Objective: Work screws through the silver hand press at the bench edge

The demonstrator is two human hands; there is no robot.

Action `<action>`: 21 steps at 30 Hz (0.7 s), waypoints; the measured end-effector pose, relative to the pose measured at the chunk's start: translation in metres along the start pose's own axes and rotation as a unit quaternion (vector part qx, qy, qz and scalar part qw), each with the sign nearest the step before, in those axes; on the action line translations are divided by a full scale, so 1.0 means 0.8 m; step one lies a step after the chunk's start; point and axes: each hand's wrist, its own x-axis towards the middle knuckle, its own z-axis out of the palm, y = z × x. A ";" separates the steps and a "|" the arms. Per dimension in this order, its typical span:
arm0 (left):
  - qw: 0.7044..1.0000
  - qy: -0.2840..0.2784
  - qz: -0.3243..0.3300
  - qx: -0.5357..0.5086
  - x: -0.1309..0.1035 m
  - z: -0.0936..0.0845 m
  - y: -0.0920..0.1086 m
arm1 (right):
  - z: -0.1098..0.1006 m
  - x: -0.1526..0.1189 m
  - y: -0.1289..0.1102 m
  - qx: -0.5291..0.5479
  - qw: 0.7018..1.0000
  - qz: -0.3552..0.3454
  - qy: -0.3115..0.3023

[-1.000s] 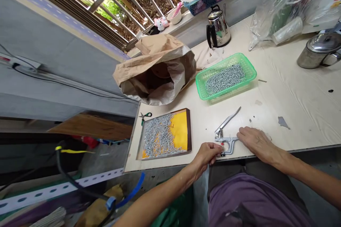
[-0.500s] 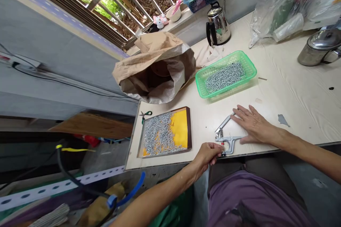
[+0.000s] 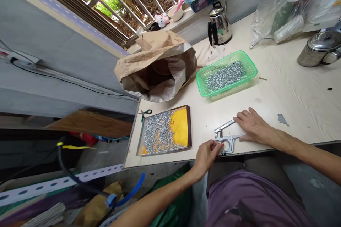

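Note:
A grey metal hand-press tool [image 3: 228, 139] lies at the table's front edge, with a spring and a small red part on its left side. My left hand [image 3: 209, 153] is pinched at that left side, by the red part; what its fingertips hold is too small to make out. My right hand [image 3: 252, 126] is wrapped round the right ends of the tool's two handles. Left of the tool is a shallow tray [image 3: 189, 127] with a yellow bottom and many small silver metal pieces. Further back, a green basket [image 3: 226, 92] holds more such pieces.
An open brown paper sack [image 3: 157, 53] stands behind the tray, and green-handled scissors [image 3: 145, 114] lie to its left. Towards the back are a steel kettle [image 3: 220, 25] and plastic bags [image 3: 287, 14]. A lidded steel pot [image 3: 318, 49] sits at the right.
My right hand has closed from spread fingers round the handles, and the upper handle has come down towards the lower one. My left hand has shifted slightly left and up.

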 end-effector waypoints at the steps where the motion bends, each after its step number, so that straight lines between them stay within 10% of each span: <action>1: 0.994 0.043 0.078 0.056 -0.001 0.001 0.003 | -0.001 0.000 -0.002 -0.002 1.000 0.000 -0.002; 7: 0.895 0.082 0.349 0.263 0.030 0.021 0.039 | -0.004 -0.004 -0.010 -0.001 1.000 0.022 -0.018; 21: 0.863 0.029 0.388 0.323 0.071 0.038 0.054 | -0.009 -0.022 0.002 -0.022 0.999 0.041 -0.003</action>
